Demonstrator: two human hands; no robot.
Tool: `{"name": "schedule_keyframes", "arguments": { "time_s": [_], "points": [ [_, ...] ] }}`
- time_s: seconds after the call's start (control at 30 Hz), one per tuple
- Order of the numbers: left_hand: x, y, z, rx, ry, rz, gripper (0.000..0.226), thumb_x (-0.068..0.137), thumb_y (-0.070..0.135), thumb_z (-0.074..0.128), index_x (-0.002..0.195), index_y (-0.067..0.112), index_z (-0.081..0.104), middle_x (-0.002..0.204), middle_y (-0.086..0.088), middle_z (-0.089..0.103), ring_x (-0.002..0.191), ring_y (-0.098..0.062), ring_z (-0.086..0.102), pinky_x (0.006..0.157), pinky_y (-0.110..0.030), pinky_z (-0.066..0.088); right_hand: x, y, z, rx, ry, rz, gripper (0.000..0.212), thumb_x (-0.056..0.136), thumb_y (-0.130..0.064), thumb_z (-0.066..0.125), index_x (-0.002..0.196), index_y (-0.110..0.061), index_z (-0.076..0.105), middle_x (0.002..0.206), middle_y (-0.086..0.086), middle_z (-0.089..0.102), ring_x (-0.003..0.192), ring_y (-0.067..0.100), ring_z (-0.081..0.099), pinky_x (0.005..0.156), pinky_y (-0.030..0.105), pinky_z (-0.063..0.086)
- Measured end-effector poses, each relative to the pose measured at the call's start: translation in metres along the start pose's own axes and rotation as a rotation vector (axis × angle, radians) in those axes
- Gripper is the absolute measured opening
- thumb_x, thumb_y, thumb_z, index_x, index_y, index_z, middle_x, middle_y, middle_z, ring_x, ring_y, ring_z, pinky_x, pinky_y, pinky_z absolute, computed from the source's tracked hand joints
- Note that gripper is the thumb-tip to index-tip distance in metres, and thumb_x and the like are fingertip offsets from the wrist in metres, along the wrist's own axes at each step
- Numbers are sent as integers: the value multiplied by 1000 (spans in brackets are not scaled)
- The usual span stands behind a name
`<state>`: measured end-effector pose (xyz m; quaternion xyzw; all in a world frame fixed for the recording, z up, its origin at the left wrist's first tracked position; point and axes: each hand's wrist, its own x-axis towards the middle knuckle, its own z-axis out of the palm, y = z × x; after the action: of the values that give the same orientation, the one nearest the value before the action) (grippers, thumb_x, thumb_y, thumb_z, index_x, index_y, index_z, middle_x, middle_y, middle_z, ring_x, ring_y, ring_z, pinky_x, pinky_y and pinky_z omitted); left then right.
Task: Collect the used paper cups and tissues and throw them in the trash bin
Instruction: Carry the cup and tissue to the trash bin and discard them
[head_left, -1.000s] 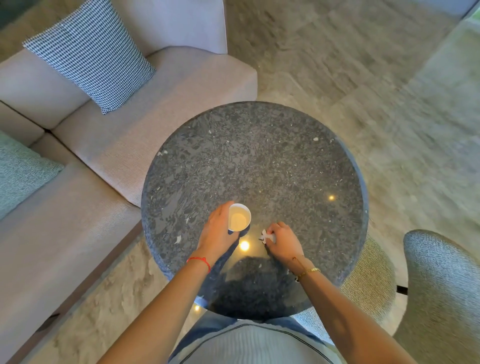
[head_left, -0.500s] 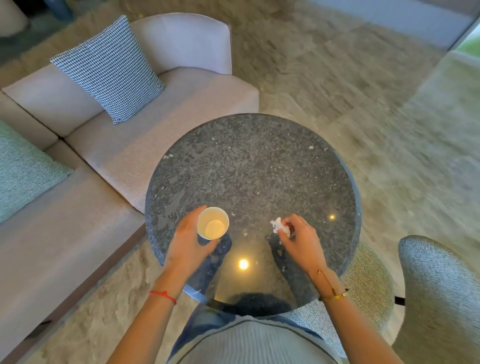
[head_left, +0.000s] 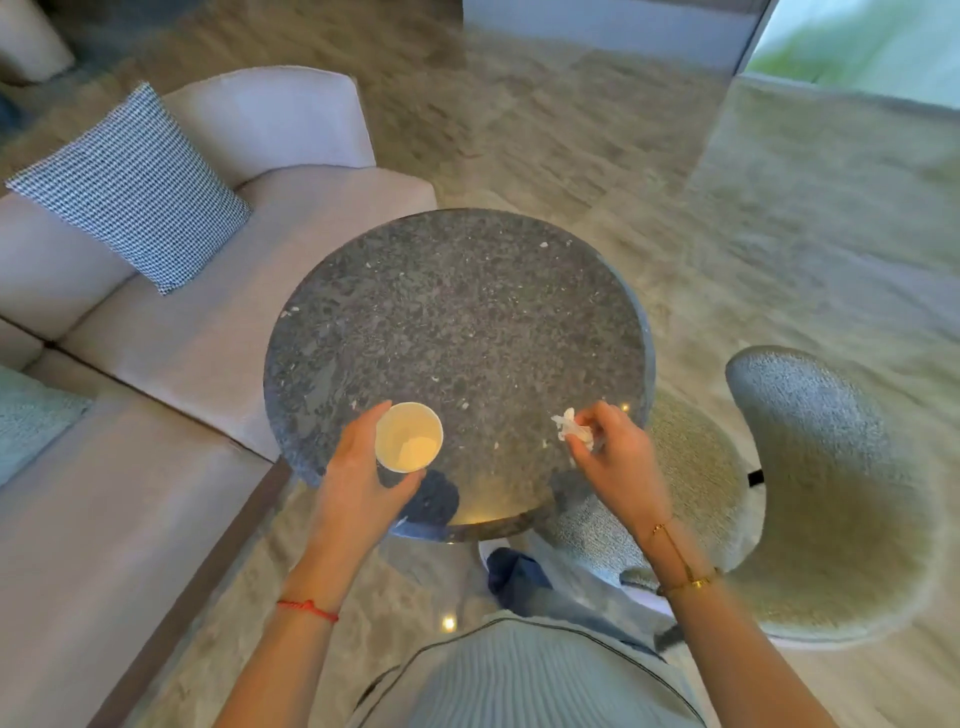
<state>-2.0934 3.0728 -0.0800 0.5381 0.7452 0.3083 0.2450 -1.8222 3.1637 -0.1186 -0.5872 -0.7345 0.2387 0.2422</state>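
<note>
Just then, both hands had come up off the round dark speckled stone table (head_left: 457, 312), a change from half a second before, when they were lower over it. The left hand (head_left: 358, 483) was wrapped around a white paper cup (head_left: 409, 437), open mouth up, carried above the table's near edge. The right hand (head_left: 615, 457) pinched a crumpled white tissue (head_left: 574, 431) between fingers and thumb, near the table's right rim. Nothing else that looked like rubbish showed on the tabletop, so the collecting seemed finished. No trash bin was in sight, only the beige sofa (head_left: 156, 374) and a grey upholstered chair (head_left: 831, 467), so carrying both items to it probably remained.
</note>
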Motion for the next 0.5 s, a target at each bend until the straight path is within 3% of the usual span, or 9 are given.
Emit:
{"name": "schedule_keyframes", "arguments": {
  "time_s": [0.1, 0.3, 0.5],
  "points": [
    [-30, 0, -3, 13, -69, 52, 79, 75, 25, 82, 142, 19, 40, 143, -1, 46, 129, -19, 45, 101, -32, 41, -56, 1, -7, -3, 67, 63, 13, 88, -21, 66, 95, -14, 58, 88, -3, 58, 78, 11, 52, 65, 23, 40],
    [-91, 3, 2, 33, -181, 178, 78, 75, 23, 81, 142, 19, 41, 142, 2, 47, 129, -15, 44, 96, -17, 33, -173, 2, -28, 13, 122, 211, 12, 88, -23, 66, 95, -15, 59, 88, -3, 59, 77, 13, 55, 66, 30, 48],
    [-135, 26, 28, 18, -306, 339, 78, 75, 29, 82, 141, 22, 41, 139, 7, 48, 125, -9, 46, 94, -17, 36, -275, 9, -52, 27, 241, 417, 15, 85, -23, 69, 95, -18, 58, 77, -16, 51, 68, 5, 53, 60, 17, 38]
  ]
}}
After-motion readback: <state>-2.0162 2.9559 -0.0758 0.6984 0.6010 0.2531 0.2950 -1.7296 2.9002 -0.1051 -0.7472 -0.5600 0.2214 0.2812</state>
